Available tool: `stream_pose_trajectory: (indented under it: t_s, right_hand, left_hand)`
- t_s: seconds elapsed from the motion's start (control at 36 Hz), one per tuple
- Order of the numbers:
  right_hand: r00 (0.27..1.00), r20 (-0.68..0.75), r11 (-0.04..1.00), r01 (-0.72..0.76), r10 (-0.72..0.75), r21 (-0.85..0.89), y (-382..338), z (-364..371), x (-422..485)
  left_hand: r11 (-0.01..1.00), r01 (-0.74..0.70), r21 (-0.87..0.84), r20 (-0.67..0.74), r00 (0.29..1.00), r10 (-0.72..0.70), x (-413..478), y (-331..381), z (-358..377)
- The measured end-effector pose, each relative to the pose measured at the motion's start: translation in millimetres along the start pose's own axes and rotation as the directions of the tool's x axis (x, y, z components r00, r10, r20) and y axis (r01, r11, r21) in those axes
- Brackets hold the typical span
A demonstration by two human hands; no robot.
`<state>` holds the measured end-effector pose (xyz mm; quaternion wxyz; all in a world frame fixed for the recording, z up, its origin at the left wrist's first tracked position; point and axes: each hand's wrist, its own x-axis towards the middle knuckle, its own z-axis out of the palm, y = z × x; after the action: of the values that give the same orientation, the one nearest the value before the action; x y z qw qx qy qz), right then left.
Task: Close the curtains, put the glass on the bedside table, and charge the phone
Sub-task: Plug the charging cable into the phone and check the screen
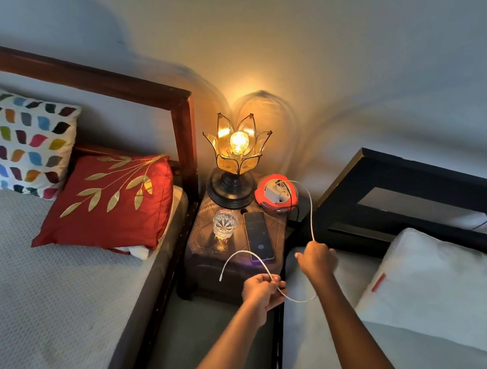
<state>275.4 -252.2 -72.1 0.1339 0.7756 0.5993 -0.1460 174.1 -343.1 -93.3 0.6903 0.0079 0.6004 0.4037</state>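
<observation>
A dark phone (258, 235) lies face up on the carved wooden bedside table (204, 255), its screen dimly lit. A cut-crystal glass (224, 224) stands upright just left of it. A white charging cable (311, 208) runs from the red extension reel (275, 194) at the table's back right. My right hand (316, 259) grips the cable to the right of the phone. My left hand (263, 291) pinches it further along, in front of the table. The cable's free end (221, 278) arcs up and left, apart from the phone. No curtains are in view.
A lit flower-shaped lamp (238, 152) stands at the table's back. A bed with a red cushion (111, 199) and a patterned pillow (17, 139) lies left. A second bed with a white pillow (439, 287) lies right. A narrow floor gap runs between them.
</observation>
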Motion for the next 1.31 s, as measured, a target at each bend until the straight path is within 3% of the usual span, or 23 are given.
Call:
stream_pose_trajectory:
  t_s: [0.08,0.11,0.17,0.22,0.25,0.31,0.42,0.5,0.56,0.64,0.69,0.78,0.92,1.03,1.11,1.19,1.31]
  right_hand:
    - [0.998,-0.022,0.990,0.055,-0.058,-0.129,-16.9,10.8,-3.1]
    - [0.995,0.012,0.992,0.103,-0.103,-0.073,-21.4,15.3,-1.7]
    - [0.965,0.178,0.960,0.145,-0.190,0.242,-29.6,21.0,-1.1]
    - [0.879,0.413,0.806,-0.057,-0.240,0.590,-35.0,23.5,-3.1]
    - [0.827,0.495,0.706,-0.181,-0.267,0.684,-35.3,23.7,-4.4]
    - [0.775,0.531,0.577,-0.272,-0.343,0.770,-34.1,22.8,-6.1]
    - [0.747,0.484,0.522,-0.217,-0.456,0.825,-24.6,18.2,-4.7]
    - [0.744,0.458,0.530,-0.167,-0.486,0.832,-7.8,16.7,1.8]
    - [0.740,0.446,0.556,-0.118,-0.503,0.823,6.4,17.6,8.1]
    - [0.690,0.471,0.586,-0.083,-0.549,0.806,26.2,20.1,16.3]
    - [0.652,0.508,0.626,-0.067,-0.562,0.777,34.0,21.4,19.1]
    - [0.634,0.540,0.684,-0.023,-0.554,0.729,35.8,23.7,24.3]
    - [0.622,0.586,0.777,0.057,-0.519,0.627,30.2,28.1,43.0]
    - [0.673,0.545,0.724,-0.021,-0.500,0.689,24.9,31.3,55.9]
    - [0.804,0.432,0.503,-0.197,-0.409,0.842,18.9,36.4,70.7]
    - [0.867,0.406,0.230,-0.348,-0.290,0.909,6.7,34.9,83.3]
    - [0.904,0.375,0.117,-0.357,-0.205,0.927,-13.0,33.6,91.7]
  left_hand:
    - [0.996,-0.038,0.075,-0.005,0.999,0.038,-2.8,-13.7,5.9]
    - [0.992,-0.055,0.114,-0.008,0.998,0.056,-4.6,-16.7,7.9]
    - [0.978,-0.090,0.187,-0.001,0.996,0.092,-6.5,-22.3,10.2]
    - [0.956,-0.117,0.271,0.023,0.993,0.115,-6.9,-27.5,11.6]
    - [0.942,-0.123,0.313,0.034,0.992,0.118,-7.4,-29.3,12.1]
    - [0.919,-0.119,0.375,0.040,0.993,0.112,-6.3,-32.2,13.4]
    - [0.902,-0.092,0.421,0.099,0.994,0.056,0.7,-30.1,11.7]
    - [0.969,-0.043,0.244,0.170,0.985,0.001,9.8,-19.3,5.6]
    - [0.999,-0.006,0.043,0.102,0.995,0.002,16.2,-4.4,2.2]
    - [0.955,0.007,-0.295,-0.005,1.000,-0.009,31.8,19.1,-1.8]
    - [0.922,-0.006,-0.387,-0.041,0.999,-0.011,43.4,32.1,-1.5]
    - [0.952,-0.049,-0.303,-0.054,0.998,0.034,54.0,44.2,8.0]
    - [0.981,-0.192,0.006,-0.106,0.976,0.191,68.5,46.6,26.1]
    - [0.915,-0.268,0.302,-0.053,0.953,0.297,76.3,41.6,30.7]
    - [0.835,-0.311,0.454,0.032,0.942,0.333,78.1,37.5,29.5]
    - [0.781,-0.344,0.522,0.114,0.935,0.336,83.7,32.1,27.8]
    - [0.678,-0.385,0.626,0.223,0.922,0.318,93.5,25.7,25.2]
